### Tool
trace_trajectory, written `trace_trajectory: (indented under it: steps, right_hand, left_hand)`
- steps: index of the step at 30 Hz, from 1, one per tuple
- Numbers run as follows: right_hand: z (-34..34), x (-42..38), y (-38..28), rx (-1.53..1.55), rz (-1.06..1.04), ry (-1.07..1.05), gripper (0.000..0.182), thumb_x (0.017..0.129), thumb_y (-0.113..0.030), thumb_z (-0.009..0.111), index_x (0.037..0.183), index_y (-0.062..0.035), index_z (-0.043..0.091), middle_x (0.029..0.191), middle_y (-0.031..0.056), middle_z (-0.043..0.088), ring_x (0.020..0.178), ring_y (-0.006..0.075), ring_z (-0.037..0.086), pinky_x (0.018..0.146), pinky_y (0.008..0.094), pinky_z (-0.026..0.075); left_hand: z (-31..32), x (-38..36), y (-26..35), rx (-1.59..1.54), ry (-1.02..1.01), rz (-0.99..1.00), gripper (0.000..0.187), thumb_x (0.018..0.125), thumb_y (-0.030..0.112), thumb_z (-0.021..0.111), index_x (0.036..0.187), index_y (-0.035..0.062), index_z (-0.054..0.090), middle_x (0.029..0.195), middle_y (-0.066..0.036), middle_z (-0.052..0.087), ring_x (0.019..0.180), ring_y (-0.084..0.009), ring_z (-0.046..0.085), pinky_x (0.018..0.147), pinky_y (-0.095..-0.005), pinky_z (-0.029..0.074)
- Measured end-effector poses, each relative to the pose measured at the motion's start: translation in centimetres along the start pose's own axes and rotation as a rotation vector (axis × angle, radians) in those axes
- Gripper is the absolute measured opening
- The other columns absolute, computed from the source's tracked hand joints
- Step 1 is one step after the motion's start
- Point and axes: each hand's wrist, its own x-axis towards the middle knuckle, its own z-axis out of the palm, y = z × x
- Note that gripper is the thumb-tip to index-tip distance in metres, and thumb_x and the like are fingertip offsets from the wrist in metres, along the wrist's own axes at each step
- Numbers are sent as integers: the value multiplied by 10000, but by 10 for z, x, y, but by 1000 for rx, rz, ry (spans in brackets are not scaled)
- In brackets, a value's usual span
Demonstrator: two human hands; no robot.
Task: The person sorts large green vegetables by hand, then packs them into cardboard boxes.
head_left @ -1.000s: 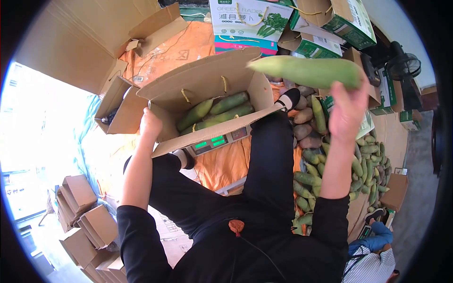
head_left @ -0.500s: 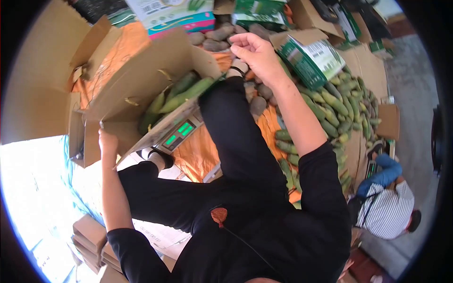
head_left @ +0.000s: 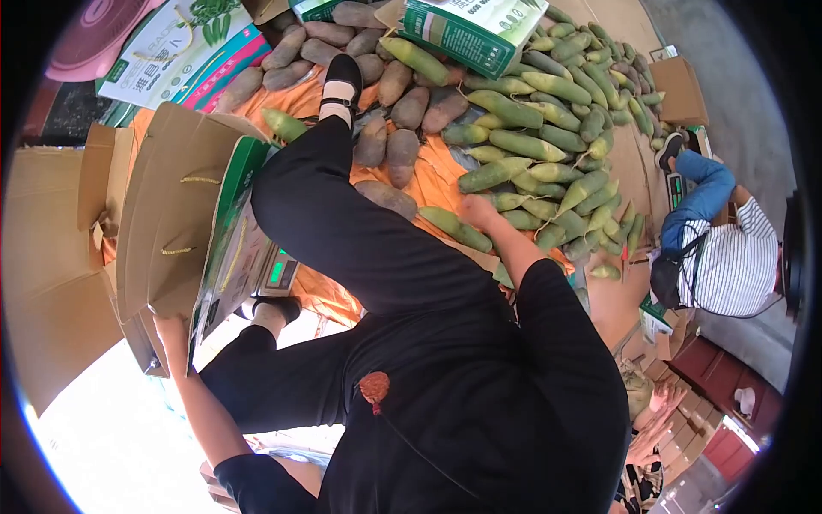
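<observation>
An upright cardboard box (head_left: 175,218) with yellow cord handles stands at the left, beside a scale (head_left: 279,272) with a lit green display. My left hand (head_left: 169,330) is closed on the box's lower edge. Over at the radish pile (head_left: 548,128), my right hand (head_left: 478,211) touches or lies just beside a green radish (head_left: 454,229); its fingers are mostly hidden, so its grip cannot be made out. Darker reddish radishes (head_left: 402,154) lie on the orange sheet near my foot.
Printed cartons (head_left: 471,34) stand at the top, with a pink basket (head_left: 94,38) at upper left. Another person in a striped shirt (head_left: 728,257) is at the right. Another person's hands (head_left: 659,411) show at lower right. A brown box (head_left: 679,91) stands beyond the pile.
My view has turned toward the radish pile. My right hand has moved from above my foot down to the pile's near edge. My left hand remains on the box, whose inside is now mostly hidden.
</observation>
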Motion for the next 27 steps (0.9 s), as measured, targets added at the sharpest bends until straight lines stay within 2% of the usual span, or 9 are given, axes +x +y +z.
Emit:
trace_trajectory:
  steps: [7,10,12,13,15,16,18,24,27]
  right_hand:
    - [13,-4,6,-7,129,-105,389,662,-247,718,976,-35,625,992,163,624,974,314,588,837,379,468]
    - [13,21,-3,-186,22,-241,396,690,-256,691,1019,-48,613,1053,162,606,997,301,578,862,361,459]
    - [-9,11,-24,-28,88,18,272,765,-180,586,1011,-73,630,1102,128,584,1060,321,539,848,413,462]
    - [-14,9,-30,-26,88,18,272,765,-180,586,1011,-73,630,1102,128,584,1060,321,539,848,413,462]
    - [-20,8,-38,-363,69,25,236,811,-157,541,1024,-123,638,1152,74,560,1100,265,509,828,416,446]
    - [-19,6,-38,-362,64,26,236,811,-157,541,1024,-123,638,1152,74,560,1100,265,509,828,416,446]
    - [-22,-1,-32,-659,-58,-160,275,846,-161,495,1108,-141,574,1128,54,537,1097,232,477,836,418,430]
    - [15,0,-14,-906,-142,-49,251,861,-194,466,1065,-159,607,1041,0,547,1029,186,476,838,407,393]
    - [20,-3,-12,-844,-107,-18,242,846,-190,481,1038,-157,626,1049,-9,548,1035,185,482,821,410,397]
  left_hand:
    - [-4,-8,9,54,40,43,437,651,60,624,1029,-101,475,956,-294,593,922,-420,582,823,-409,439]
    - [-7,-10,14,66,23,34,430,654,54,620,1029,-99,473,956,-289,595,916,-413,583,822,-406,439]
    - [-4,-9,7,38,37,47,430,654,51,618,1030,-99,474,954,-286,596,911,-409,585,821,-404,439]
    - [-4,-8,8,5,53,58,430,654,48,616,1032,-99,474,952,-283,597,907,-404,586,819,-402,439]
    - [-4,-12,11,-2,51,51,439,655,50,622,1039,-100,473,955,-280,596,909,-400,585,819,-400,439]
    - [-6,-14,13,-13,48,45,448,655,53,628,1046,-101,471,959,-277,595,910,-396,584,819,-398,438]
    - [-4,-11,10,20,65,44,453,659,49,629,1056,-98,469,964,-275,594,917,-393,582,822,-397,436]
    - [-3,-19,13,-30,80,23,448,659,6,630,1070,-74,472,975,-255,595,931,-370,584,827,-390,438]
    - [3,-13,5,-34,107,-22,458,643,-16,636,1069,-65,475,978,-239,599,929,-352,590,825,-381,447]
